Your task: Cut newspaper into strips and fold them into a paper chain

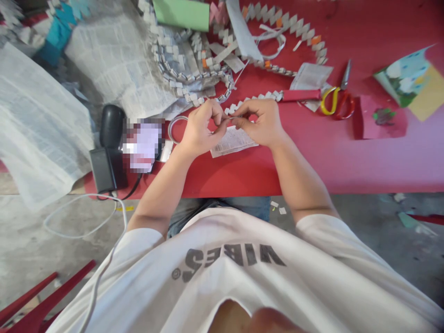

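Note:
My left hand (201,127) and my right hand (262,121) meet over the red table (229,178). Both are closed in a pinch on a thin pale paper strip (230,118), mostly hidden by the fingertips. Just beyond the fingers lies a zigzag chain of folded paper (274,95), partly covered by my right hand. A printed piece of paper (231,142) rests flat below the hands. Left of my left hand, a roll of tape or similar ring (171,130) lies on the table.
Scissors (336,99) with yellow and red handles lie at right, near a pink paper (391,127) and a coloured card (402,76). More folded-paper chain (298,25) and newspaper sheets (114,60) spread at the back and left. A phone (142,145) and black adapter (103,171) sit at left.

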Tool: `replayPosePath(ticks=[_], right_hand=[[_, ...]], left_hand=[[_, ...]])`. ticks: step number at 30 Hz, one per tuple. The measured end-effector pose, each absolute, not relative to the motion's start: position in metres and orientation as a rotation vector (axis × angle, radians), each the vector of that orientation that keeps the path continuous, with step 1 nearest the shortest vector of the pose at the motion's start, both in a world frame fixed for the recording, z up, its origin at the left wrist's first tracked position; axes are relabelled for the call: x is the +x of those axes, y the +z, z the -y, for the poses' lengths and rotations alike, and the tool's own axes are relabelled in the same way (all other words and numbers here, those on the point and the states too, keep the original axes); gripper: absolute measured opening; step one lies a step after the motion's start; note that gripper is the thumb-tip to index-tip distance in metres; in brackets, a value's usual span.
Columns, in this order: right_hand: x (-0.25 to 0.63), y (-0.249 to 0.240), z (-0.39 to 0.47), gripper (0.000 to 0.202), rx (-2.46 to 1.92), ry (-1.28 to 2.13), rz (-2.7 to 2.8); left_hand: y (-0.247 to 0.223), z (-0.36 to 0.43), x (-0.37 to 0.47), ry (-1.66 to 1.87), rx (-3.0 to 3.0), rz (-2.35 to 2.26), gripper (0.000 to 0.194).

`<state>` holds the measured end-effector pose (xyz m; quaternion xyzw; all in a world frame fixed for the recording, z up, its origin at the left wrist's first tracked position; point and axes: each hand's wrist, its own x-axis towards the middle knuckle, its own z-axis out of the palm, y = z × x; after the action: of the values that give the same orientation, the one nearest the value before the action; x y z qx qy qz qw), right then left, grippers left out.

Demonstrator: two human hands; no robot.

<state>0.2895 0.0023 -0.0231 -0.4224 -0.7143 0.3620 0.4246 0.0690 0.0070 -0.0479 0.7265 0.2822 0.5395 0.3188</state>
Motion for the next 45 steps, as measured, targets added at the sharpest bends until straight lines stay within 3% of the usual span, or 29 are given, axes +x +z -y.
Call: replayPosePath(ticks=[9,16,33,39,45], right_hand=[[0.295,-0.035,-0.007,0.048,-0.962,0.779,1.818],[0.279,-0.053,-0.006,0.052,-0.945,0.749,1.658],[0.277,-0.039,-0.001,0.04,-0.936,0.997,1.612],[0.277,-0.044,0.003,0.032,-0.978,0.875,1.657],[0.271,-0.045,0.006,0.036,-1.058,0.819,1.685]], left_hand=[[-0.044,-0.006,0.071,1.524,1.664,-0.822,0.041],[-0.056,-0.001,0.097,1.45,1.158,-0.804,0.05],[-0.06,-0.004,0.097,1.24,1.162,-0.759,0.039],[-0.064,-0.007,0.095,1.244,1.173,-0.786,0.04],[-0.058,-0.001,0.101,1.281,1.132,-0.78,0.044]])
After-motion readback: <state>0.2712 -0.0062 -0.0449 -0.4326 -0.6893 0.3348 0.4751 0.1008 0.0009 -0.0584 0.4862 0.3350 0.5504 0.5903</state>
